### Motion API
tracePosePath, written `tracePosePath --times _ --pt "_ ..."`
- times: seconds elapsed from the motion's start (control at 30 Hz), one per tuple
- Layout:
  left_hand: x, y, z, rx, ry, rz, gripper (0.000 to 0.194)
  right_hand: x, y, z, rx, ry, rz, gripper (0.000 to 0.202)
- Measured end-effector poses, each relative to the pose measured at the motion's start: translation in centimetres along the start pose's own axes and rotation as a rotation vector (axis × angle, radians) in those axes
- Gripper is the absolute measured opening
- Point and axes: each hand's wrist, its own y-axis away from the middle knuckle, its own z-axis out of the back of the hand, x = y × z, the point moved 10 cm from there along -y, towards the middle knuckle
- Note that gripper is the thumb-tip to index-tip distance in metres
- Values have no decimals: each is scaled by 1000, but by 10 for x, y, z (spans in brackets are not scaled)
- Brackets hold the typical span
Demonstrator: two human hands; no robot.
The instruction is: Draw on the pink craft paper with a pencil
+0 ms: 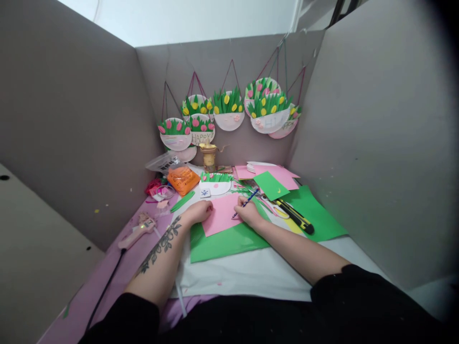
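A sheet of pink paper point(224, 220) lies on a large green sheet point(229, 246). My left hand point(201, 211) rests at its left edge, fingers curled and pressed down onto it. In my right hand point(249, 213) is a dark blue patterned pencil point(251, 197), its tip close to the right part of the pink paper. Just beyond the paper lies a half paper plate point(215, 188) with green paper grass and pink flowers. A small white square with a blue mark point(205, 193) sits by that plate.
A pink glue gun point(138, 233) with a black cord lies at left. An orange bag point(183, 179) stands behind. Scissors point(279, 209), a yellow-black utility knife point(296, 216) and green paper point(319, 212) are at right. Decorated half plates point(229, 120) hang on the grey back wall point(215, 52).
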Motion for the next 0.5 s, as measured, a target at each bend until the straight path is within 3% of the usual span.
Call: tracePosePath --times 0.5 --pt "1 0 -2 10 -3 4 25 -4 -3 -1 7 0 50 19"
